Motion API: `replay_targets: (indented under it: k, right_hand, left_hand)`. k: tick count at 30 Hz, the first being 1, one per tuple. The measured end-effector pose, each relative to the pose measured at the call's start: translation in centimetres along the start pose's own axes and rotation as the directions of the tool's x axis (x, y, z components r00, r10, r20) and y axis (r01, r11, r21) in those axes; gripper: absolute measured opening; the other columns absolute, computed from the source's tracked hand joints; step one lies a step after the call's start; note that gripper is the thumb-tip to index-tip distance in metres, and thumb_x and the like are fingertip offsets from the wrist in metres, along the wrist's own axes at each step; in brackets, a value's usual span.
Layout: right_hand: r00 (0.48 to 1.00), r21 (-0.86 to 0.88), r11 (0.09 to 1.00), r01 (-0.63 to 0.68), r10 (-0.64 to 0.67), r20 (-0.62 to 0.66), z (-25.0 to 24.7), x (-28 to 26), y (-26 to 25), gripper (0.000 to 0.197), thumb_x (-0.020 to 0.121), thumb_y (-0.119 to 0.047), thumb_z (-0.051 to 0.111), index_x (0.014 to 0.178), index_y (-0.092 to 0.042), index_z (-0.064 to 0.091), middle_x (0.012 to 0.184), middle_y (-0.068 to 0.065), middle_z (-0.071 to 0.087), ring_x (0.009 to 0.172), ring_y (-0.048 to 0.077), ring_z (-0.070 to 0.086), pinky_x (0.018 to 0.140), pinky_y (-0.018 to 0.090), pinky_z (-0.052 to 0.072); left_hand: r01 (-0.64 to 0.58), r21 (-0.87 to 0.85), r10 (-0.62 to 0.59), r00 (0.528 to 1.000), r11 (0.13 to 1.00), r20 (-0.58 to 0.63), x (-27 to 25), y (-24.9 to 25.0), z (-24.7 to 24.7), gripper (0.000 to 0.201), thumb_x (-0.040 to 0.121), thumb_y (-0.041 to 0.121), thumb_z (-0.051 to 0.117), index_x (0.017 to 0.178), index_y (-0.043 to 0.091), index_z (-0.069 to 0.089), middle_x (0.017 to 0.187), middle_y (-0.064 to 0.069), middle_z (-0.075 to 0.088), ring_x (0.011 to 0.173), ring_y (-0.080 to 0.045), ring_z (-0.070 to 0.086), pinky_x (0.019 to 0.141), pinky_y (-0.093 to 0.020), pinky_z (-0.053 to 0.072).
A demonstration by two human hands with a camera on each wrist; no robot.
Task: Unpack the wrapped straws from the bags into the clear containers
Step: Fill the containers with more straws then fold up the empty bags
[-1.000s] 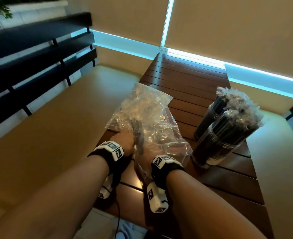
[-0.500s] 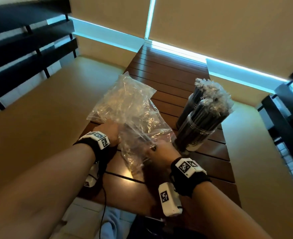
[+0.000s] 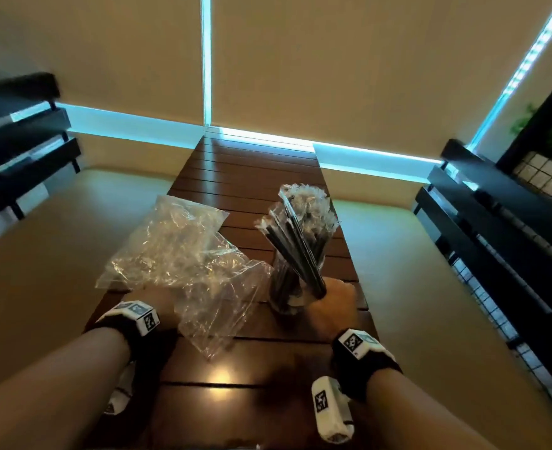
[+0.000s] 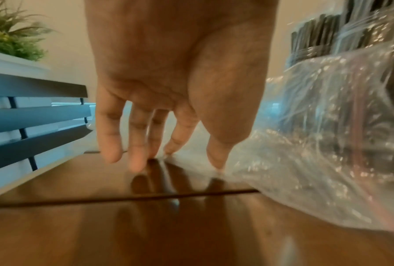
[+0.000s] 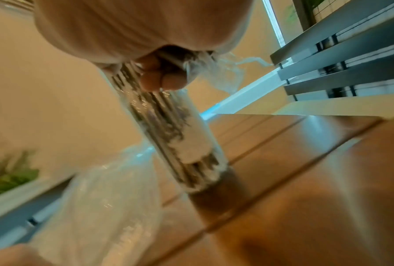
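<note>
A bunch of straws point(image 3: 295, 254) is gripped by the right hand point(image 3: 334, 300) above the clear cup point(image 3: 286, 292) (the left hand point(image 4: 175, 81) is held loose beside the bag point(image 3: 183, 254)), and the cup could be tipped over if bumped.

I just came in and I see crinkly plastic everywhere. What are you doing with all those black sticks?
Those are wrapped straws. A person is moving them from plastic bags into a clear container on the wooden table. The right hand grips a bunch of straws beside the container, which already holds many. The left hand, fingers relaxed, touches the table next to the crumpled bags.
</note>
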State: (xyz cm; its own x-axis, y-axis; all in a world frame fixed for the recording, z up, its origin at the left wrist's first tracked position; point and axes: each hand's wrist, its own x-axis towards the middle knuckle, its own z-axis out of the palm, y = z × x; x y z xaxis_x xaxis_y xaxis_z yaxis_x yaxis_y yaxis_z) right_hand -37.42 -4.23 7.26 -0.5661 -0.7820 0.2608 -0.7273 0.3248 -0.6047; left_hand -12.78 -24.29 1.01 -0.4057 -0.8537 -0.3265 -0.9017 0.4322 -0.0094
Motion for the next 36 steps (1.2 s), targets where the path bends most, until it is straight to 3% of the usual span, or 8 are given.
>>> replay_targets:
  k: [3,5,8,12,18,23,30,36]
  right_hand:
    - [0.994,0.057,0.996,0.063,-0.057,-0.089,-0.3,2.1,-2.9,0.044,0.086,-0.044,0.049,0.051,-0.018,0.039,0.044,-0.002,0.038,0.049,0.022,0.042,0.047,0.027,0.021]
    - [0.997,0.033,0.998,0.05,-0.048,-0.055,-0.2,3.3,-4.1,0.041,0.087,-0.039,0.054,0.054,-0.017,0.042,0.048,-0.001,0.042,0.053,0.027,0.051,0.052,0.026,0.028]
    - [0.999,0.024,0.999,0.031,-0.031,0.011,-0.7,3.9,-5.9,0.038,0.081,-0.045,0.052,0.055,-0.019,0.042,0.056,-0.003,0.049,0.062,0.028,0.057,0.058,0.029,0.039]
    - [0.994,-0.005,0.994,0.109,-0.109,0.021,-1.4,4.1,-7.9,0.049,0.075,-0.063,0.028,0.057,-0.019,0.038,0.058,-0.005,0.049,0.058,0.022,0.05,0.059,0.029,0.038]
    - [0.956,0.062,0.955,0.291,-0.293,0.015,-1.9,4.6,-7.9,0.055,0.082,-0.076,0.048,0.07,-0.023,0.044,0.06,-0.008,0.053,0.054,0.01,0.05,0.053,0.027,0.038]
    - [0.989,0.561,0.825,0.07,-0.13,0.068,-4.9,5.4,-7.8,0.069,0.088,-0.076,0.024,0.093,-0.019,0.063,0.079,-0.003,0.066,0.073,0.014,0.064,0.071,0.032,0.051]
    - [0.926,0.927,0.009,-0.376,0.039,0.375,-7.5,6.6,-9.4,0.07,0.104,-0.055,0.02,0.126,-0.001,0.058,0.115,0.019,0.069,0.1,0.025,0.069,0.087,0.038,0.058]
    - [0.901,0.896,-0.093,-0.434,-0.042,0.432,-7.9,6.4,-9.7,0.072,0.103,-0.058,0.021,0.13,-0.001,0.056,0.119,0.023,0.068,0.109,0.03,0.069,0.098,0.042,0.053]
  left_hand:
    - [0.019,-0.128,-0.049,0.971,0.992,-0.235,-1.0,1.2,-3.6,0.034,0.087,0.033,0.054,0.116,0.016,0.063,0.117,-0.008,0.066,0.099,-0.025,0.065,0.079,-0.033,0.052]
    - [-0.222,-0.421,-0.045,0.842,0.88,-0.538,-2.3,2.4,-7.2,0.032,0.094,0.036,0.052,0.116,0.017,0.064,0.11,-0.006,0.069,0.09,-0.02,0.065,0.079,-0.034,0.051]
    - [-0.688,-0.678,0.107,0.718,0.258,-0.688,-6.3,5.5,-12.9,0.04,0.091,0.063,0.046,0.11,0.034,0.065,0.104,0.0,0.072,0.095,-0.014,0.067,0.088,-0.037,0.053]
    - [-0.588,-0.737,0.19,0.724,-0.332,-0.663,-9.6,9.9,-18.5,0.059,0.081,0.06,0.065,0.116,0.013,0.057,0.101,-0.011,0.073,0.102,-0.025,0.069,0.092,-0.041,0.054]
    - [-0.501,-0.724,-0.13,0.853,-0.474,-0.505,-10.4,14.1,-23.1,0.046,0.092,0.043,0.065,0.06,0.019,0.04,0.049,0.004,0.029,0.044,-0.013,0.033,0.056,-0.03,0.046]
    - [-0.637,-0.568,-0.193,0.736,-0.521,-0.648,-12.2,13.9,-27.4,0.054,0.094,0.042,0.062,0.055,0.021,0.031,0.048,0.003,0.022,0.042,-0.013,0.022,0.045,-0.024,0.031]
    - [-0.782,-0.43,-0.225,0.566,-0.452,-0.793,-14.3,15.4,-30.0,0.05,0.095,0.027,0.064,0.058,0.018,0.032,0.042,0.004,0.026,0.036,-0.014,0.025,0.044,-0.023,0.032]
    - [-0.827,-0.453,-0.225,0.536,-0.333,-0.813,-12.5,18.6,-27.7,0.037,0.089,0.023,0.071,0.064,0.023,0.044,0.05,0.005,0.038,0.036,-0.011,0.037,0.045,-0.027,0.04]
